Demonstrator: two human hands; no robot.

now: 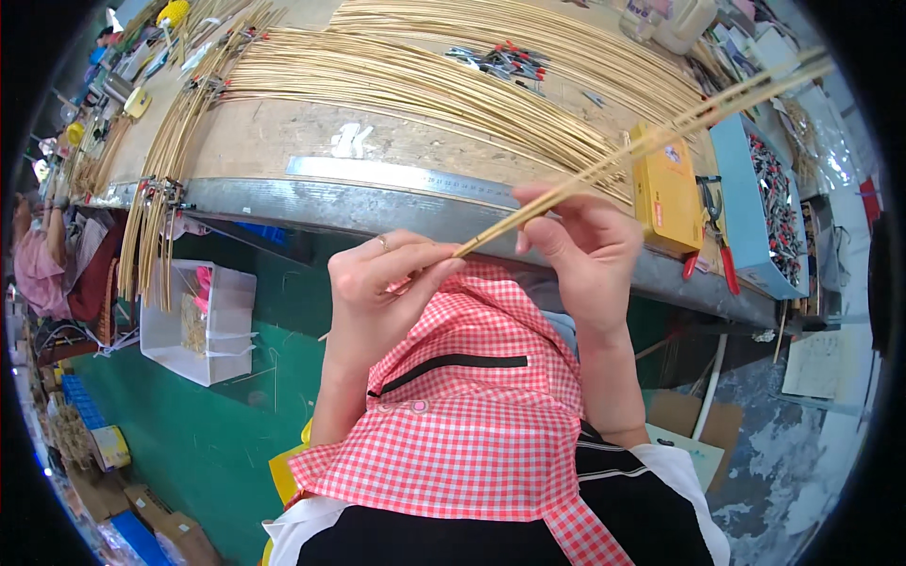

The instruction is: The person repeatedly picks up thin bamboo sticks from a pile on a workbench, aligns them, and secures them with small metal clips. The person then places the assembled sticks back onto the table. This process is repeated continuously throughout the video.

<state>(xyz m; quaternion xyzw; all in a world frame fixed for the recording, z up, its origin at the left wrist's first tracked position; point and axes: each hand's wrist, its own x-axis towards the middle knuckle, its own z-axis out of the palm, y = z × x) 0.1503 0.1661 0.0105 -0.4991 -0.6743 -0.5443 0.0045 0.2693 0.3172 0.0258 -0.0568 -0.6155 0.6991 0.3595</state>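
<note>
Thin bamboo strips (651, 140) slant from the middle of the view up to the far right, lying close together, their far ends slightly apart. My left hand (382, 278) pinches their near end between thumb and fingers above my checked apron (472, 415). Farther along, my right hand (599, 250) has its thumb and forefinger closed around the strips, its other fingers curled. Both hands are in front of the table's metal edge. Behind them a steel ruler (396, 177) lies along that edge.
Long bamboo strips (377, 71) cover the table, with a pile of small clips (500, 62) among them. Clamped strips (156, 222) overhang the left edge. At right stand a yellow box (665, 203), red-handled pliers (729, 264) and a blue box of clips (746, 179). A white bin (231, 325) sits below.
</note>
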